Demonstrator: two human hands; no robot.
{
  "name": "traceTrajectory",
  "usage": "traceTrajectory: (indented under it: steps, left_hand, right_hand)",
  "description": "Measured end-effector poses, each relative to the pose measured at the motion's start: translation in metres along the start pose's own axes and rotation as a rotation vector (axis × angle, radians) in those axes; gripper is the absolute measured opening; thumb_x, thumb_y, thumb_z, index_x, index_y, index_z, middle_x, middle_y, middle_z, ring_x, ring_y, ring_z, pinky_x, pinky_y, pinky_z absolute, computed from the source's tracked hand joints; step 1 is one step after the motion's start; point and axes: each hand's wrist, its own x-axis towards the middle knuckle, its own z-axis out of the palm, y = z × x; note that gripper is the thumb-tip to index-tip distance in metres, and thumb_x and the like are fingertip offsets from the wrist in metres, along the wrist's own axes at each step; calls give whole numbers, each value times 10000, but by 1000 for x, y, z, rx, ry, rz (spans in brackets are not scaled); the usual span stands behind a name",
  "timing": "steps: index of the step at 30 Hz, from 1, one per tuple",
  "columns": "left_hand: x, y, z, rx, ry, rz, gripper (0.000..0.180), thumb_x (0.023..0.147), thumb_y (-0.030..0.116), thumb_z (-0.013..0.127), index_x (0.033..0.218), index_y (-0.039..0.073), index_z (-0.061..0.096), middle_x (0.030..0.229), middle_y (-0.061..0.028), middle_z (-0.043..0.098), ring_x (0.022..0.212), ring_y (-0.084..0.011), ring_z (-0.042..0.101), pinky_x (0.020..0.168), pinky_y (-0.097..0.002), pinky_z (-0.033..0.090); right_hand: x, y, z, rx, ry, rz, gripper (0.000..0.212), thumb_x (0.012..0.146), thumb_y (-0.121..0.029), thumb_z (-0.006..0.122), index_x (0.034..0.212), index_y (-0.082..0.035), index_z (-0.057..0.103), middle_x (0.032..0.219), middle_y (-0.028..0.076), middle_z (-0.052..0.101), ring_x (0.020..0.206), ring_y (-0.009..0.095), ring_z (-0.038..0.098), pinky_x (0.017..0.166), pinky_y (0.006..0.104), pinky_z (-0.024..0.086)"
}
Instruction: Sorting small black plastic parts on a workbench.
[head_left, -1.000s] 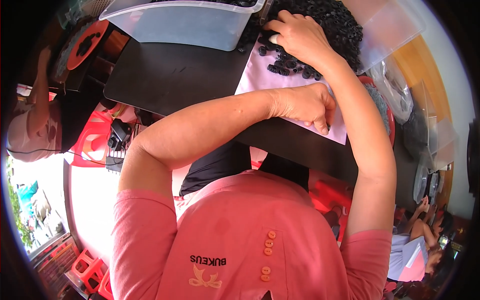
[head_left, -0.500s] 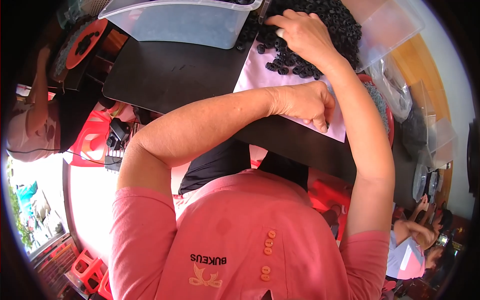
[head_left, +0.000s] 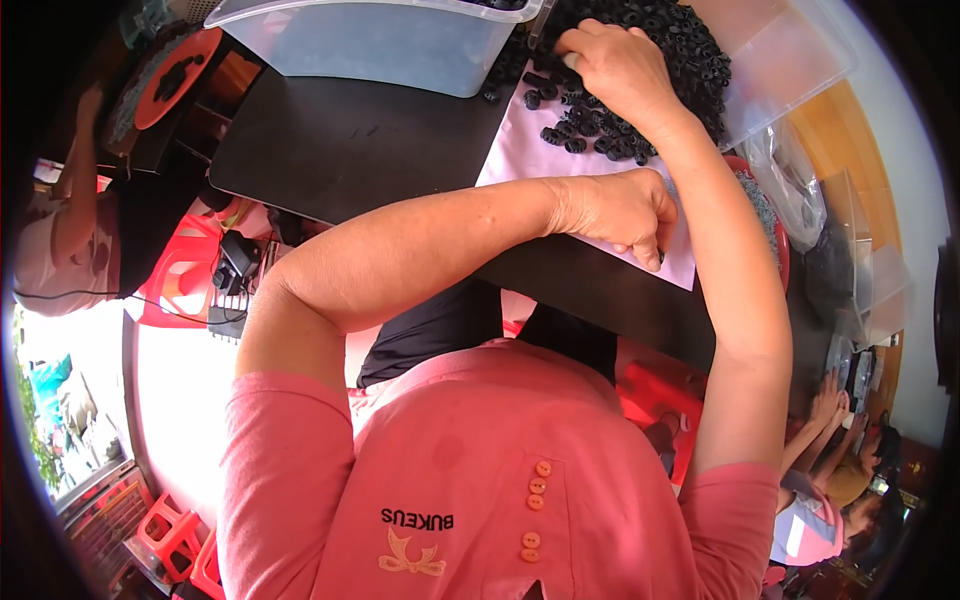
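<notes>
My left hand [head_left: 618, 212] is bent inward above a pale pink cloth [head_left: 510, 150]. Its thumb and fingers are closed in a pinch, with a tiny dark bit showing at the tips that looks like a small black part. Farther away, my right hand [head_left: 625, 75] rests on a heap of small ribbed black parts [head_left: 690, 60]. Its fingers are bent and apart, and some fingertips are hidden among the parts. Loose black parts [head_left: 610, 140] lie on the cloth just below that hand.
A translucent bin [head_left: 390, 55] stands at the far left of the dark table [head_left: 330, 150]. A red basin [head_left: 783, 245] of grey pieces and a plastic bag [head_left: 785, 190] lie beyond my right forearm. Other people are at the left edge and lower right; red stools [head_left: 175, 535] stand lower left.
My right hand has shifted slightly over the heap, and some loose parts beside it lie differently. My left hand keeps its pinch, almost unmoved. The view has shifted slightly.
</notes>
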Motion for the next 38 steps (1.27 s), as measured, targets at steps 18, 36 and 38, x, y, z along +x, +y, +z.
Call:
traceTrajectory:
  steps: [18, 36, 38]
  left_hand:
    - [2, -5, 1, -4, 10, 40, 190, 668, 61, 761, 805, -44, 681, 683, -64, 629, 634, -158, 571, 585, -293, 463]
    - [24, -29, 7, -109, 17, 68, 158, 648, -18, 768, 791, -61, 715, 637, -77, 645, 499, -129, 546, 467, -287, 421]
    - [25, -29, 4, -75, -6, 82, 167, 663, -16, 762, 823, -51, 731, 646, -81, 658, 518, -133, 558, 491, -292, 443]
  right_hand:
    - [5, -11, 25, -86, -3, -47, 147, 837, -220, 602, 919, -267, 714, 865, 5, 594, 867, 231, 626, 767, 375, 429]
    - [8, -11, 35, -24, -91, -26, 229, 807, -134, 645, 1033, -102, 639, 993, 98, 582, 941, 301, 601, 781, 454, 423]
    - [10, -10, 36, 10, -90, -17, 290, 802, -128, 654, 1091, -115, 634, 999, 106, 582, 955, 297, 602, 776, 493, 413]
